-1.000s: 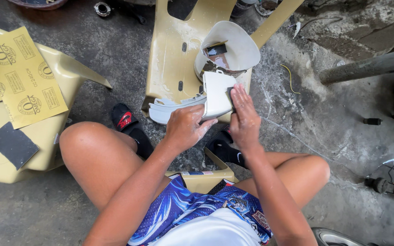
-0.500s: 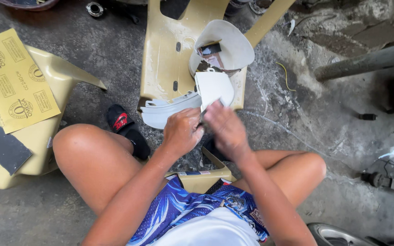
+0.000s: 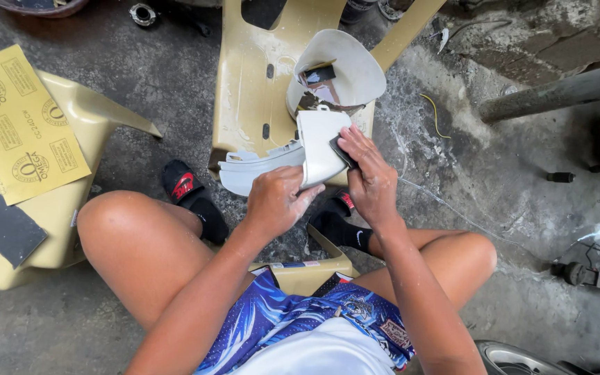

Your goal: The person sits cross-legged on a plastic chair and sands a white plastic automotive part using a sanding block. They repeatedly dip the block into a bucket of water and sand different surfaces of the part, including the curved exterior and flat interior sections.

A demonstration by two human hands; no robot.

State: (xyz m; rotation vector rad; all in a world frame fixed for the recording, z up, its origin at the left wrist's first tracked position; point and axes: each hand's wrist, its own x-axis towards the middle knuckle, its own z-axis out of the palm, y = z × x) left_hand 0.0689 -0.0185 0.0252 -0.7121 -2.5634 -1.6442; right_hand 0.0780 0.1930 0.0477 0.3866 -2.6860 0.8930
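I sit low with my knees apart over a concrete floor. My left hand (image 3: 277,200) grips the lower edge of a white curved plastic panel (image 3: 317,142) held up in front of me. My right hand (image 3: 368,175) presses a small dark piece of sandpaper (image 3: 342,150) against the panel's right side. A second white curved strip (image 3: 255,169) runs off to the left under the panel.
A tan plastic body panel (image 3: 251,83) lies ahead with a white bowl-shaped cover (image 3: 348,69) on it. Another tan panel (image 3: 71,118) at left carries yellow sandpaper sheets (image 3: 26,125) and a dark sheet (image 3: 7,229). A grey pipe (image 3: 557,90) lies at right.
My right hand slid down the panel, then back up its right side with the sandpaper. My left hand kept its grip on the panel.
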